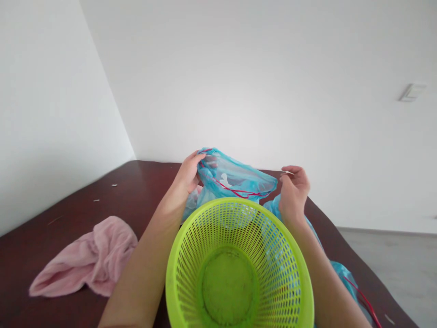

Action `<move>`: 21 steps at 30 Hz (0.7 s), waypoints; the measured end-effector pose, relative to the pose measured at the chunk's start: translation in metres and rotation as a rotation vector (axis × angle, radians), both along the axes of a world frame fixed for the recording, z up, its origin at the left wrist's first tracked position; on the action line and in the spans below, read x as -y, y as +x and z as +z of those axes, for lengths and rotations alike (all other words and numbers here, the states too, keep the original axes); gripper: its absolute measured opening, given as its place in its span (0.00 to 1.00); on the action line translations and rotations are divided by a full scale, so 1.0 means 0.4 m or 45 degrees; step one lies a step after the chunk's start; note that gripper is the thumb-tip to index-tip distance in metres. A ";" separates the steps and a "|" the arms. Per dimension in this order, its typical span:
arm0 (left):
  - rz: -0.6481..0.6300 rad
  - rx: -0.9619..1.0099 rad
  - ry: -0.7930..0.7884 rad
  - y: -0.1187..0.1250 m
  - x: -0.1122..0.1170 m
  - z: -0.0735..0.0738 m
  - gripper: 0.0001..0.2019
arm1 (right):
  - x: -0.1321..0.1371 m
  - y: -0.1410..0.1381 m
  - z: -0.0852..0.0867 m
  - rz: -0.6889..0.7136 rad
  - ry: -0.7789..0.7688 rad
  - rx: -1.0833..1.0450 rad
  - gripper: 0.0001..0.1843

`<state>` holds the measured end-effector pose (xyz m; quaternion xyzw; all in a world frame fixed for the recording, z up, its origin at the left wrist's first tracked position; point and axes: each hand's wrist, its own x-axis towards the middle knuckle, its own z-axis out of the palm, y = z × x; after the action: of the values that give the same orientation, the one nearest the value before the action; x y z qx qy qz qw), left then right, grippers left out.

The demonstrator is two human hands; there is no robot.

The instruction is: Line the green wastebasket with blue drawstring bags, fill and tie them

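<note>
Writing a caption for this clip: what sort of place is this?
It looks like a plain room in a home, though I can't be sure: bare white walls, a dark reddish tabletop, and a pink towel lying on it.

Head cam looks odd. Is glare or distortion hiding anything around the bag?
Head view: soft, even light, no harsh glare; wide-angle distortion curves the edge of the dark table and swells the lime-green plastic basket in the foreground; the blue plastic bag stays sharp.
</note>
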<state>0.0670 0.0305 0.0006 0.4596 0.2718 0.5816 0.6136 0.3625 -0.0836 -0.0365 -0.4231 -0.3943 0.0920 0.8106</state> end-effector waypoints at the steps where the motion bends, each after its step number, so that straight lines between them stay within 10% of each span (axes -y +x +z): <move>1: 0.001 0.013 0.003 0.002 0.004 0.002 0.15 | 0.009 -0.008 0.008 0.087 -0.044 0.115 0.08; 7: -0.008 0.055 0.091 0.010 0.019 0.006 0.11 | -0.006 -0.022 -0.005 0.759 -0.568 0.641 0.13; 14: -0.062 0.122 0.178 0.008 0.024 0.009 0.26 | -0.030 -0.014 -0.070 0.217 -1.186 1.186 0.06; 21: 0.013 0.047 0.284 -0.006 0.018 0.005 0.36 | -0.026 -0.006 -0.027 0.110 -0.711 0.698 0.21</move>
<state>0.0645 0.0233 0.0025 0.5130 0.1965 0.6196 0.5607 0.3601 -0.0733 -0.0471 -0.6194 -0.5733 0.1133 0.5242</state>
